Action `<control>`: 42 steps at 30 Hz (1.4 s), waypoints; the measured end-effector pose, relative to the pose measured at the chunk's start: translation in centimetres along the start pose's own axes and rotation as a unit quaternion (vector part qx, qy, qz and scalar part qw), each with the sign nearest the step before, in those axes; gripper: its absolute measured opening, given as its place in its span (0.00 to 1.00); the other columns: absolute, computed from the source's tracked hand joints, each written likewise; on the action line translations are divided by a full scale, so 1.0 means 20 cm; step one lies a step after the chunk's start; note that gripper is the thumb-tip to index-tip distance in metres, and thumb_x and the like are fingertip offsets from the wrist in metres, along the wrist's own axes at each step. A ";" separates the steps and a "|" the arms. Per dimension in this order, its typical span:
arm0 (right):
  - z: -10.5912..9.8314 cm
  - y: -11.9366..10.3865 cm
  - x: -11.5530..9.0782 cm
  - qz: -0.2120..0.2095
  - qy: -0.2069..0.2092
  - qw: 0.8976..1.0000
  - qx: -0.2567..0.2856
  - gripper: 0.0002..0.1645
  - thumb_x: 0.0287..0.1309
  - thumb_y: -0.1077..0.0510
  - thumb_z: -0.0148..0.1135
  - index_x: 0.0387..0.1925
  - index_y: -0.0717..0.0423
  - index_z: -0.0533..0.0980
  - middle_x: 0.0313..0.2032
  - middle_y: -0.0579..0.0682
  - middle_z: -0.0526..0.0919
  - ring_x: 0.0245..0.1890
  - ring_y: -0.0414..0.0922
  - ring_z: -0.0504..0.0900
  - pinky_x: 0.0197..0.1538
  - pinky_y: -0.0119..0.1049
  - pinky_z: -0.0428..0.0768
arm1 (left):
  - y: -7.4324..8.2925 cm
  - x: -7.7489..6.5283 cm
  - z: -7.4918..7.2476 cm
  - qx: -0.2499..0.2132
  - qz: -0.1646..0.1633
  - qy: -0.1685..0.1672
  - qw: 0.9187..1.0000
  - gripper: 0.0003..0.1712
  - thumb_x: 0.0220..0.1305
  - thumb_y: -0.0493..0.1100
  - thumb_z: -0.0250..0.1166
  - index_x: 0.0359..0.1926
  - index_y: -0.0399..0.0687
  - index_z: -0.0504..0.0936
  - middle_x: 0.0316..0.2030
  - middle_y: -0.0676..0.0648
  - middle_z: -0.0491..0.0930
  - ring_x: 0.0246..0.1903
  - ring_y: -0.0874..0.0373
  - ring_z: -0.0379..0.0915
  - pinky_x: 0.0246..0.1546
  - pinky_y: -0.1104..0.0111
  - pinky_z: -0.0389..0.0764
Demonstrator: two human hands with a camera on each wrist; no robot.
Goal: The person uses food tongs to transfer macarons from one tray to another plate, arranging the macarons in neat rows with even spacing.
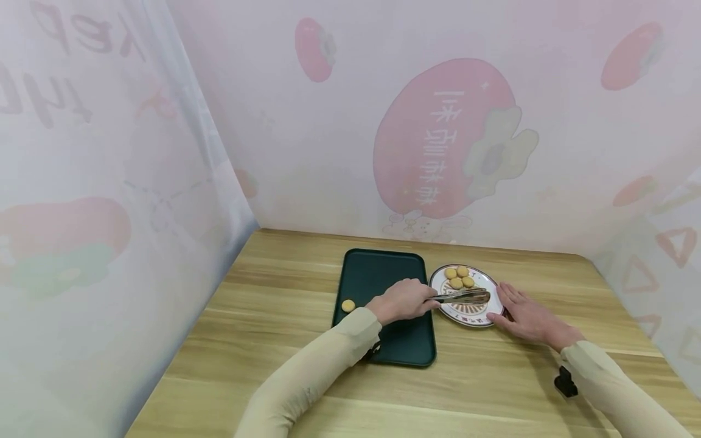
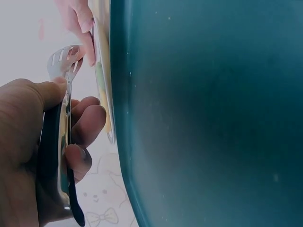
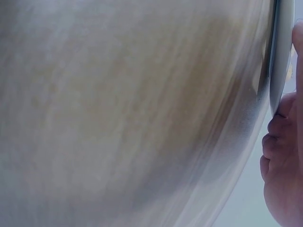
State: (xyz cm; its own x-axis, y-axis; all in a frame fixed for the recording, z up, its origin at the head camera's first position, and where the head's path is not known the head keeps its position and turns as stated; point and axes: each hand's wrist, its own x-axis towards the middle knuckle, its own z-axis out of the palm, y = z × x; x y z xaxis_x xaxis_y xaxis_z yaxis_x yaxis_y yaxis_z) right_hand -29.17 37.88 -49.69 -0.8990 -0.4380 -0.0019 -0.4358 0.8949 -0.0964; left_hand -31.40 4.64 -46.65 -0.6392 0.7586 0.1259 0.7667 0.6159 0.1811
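My left hand (image 1: 404, 300) holds metal tongs (image 1: 462, 297), whose slotted heads hang over the plate. In the left wrist view the thumb and fingers wrap the dark handle of the tongs (image 2: 60, 137); no food shows between the heads. The white patterned plate (image 1: 470, 319) carries several round yellow cookies (image 1: 457, 283) at its far left side. My right hand (image 1: 528, 316) rests against the plate's right rim, thumb and fingers spread apart. A dark green tray (image 1: 383, 271) lies left of the plate, with one cookie (image 1: 348, 306) by its left edge. My left forearm hides part of the tray.
Everything lies on a wooden table (image 1: 274, 286). A pale curtain (image 1: 328, 152) printed with pink fruit stands behind the table and along its sides. A small black device (image 1: 566, 382) sits at the right wrist.
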 end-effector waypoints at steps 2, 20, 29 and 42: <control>0.00 0.00 0.00 0.003 -0.002 1.000 0.000 0.54 0.68 0.32 0.48 0.72 0.74 0.51 0.73 0.72 0.50 0.73 0.68 0.52 0.71 0.60 0.54 | 0.01 0.02 0.01 -0.001 0.000 -0.003 1.000 0.14 0.74 0.54 0.53 0.33 0.56 0.78 0.19 0.56 0.69 0.17 0.65 0.64 0.19 0.76 0.62; 0.01 0.01 0.00 0.005 0.004 1.000 0.006 0.54 0.67 0.32 0.50 0.72 0.72 0.51 0.73 0.71 0.51 0.73 0.68 0.52 0.70 0.61 0.56 | 0.04 0.13 0.08 0.022 -0.012 -0.016 1.000 0.14 0.74 0.55 0.53 0.35 0.59 0.81 0.22 0.57 0.73 0.21 0.65 0.68 0.25 0.74 0.67; 0.01 0.01 0.01 0.001 0.005 1.000 0.003 0.53 0.67 0.32 0.49 0.72 0.72 0.51 0.73 0.72 0.51 0.73 0.68 0.52 0.71 0.60 0.55 | 0.07 0.16 0.07 0.033 -0.027 -0.024 0.999 0.15 0.74 0.56 0.53 0.31 0.60 0.78 0.21 0.57 0.72 0.19 0.64 0.67 0.23 0.73 0.66; 0.00 0.00 0.00 0.006 0.004 1.000 0.012 0.53 0.68 0.33 0.49 0.72 0.73 0.52 0.73 0.72 0.50 0.73 0.68 0.52 0.71 0.60 0.54 | 0.06 0.16 0.05 0.043 -0.052 -0.036 0.997 0.16 0.73 0.60 0.52 0.41 0.59 0.80 0.21 0.57 0.73 0.17 0.64 0.68 0.19 0.73 0.66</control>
State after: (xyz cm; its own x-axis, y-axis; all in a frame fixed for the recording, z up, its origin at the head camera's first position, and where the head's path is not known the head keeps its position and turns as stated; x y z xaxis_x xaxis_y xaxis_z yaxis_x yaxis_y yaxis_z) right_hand -29.13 37.81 -49.78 -0.9043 -0.4268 0.0044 -0.4243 0.8976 -0.1194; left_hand -32.43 8.01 -46.95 -0.7124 0.7007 0.0395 0.7003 0.7060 0.1056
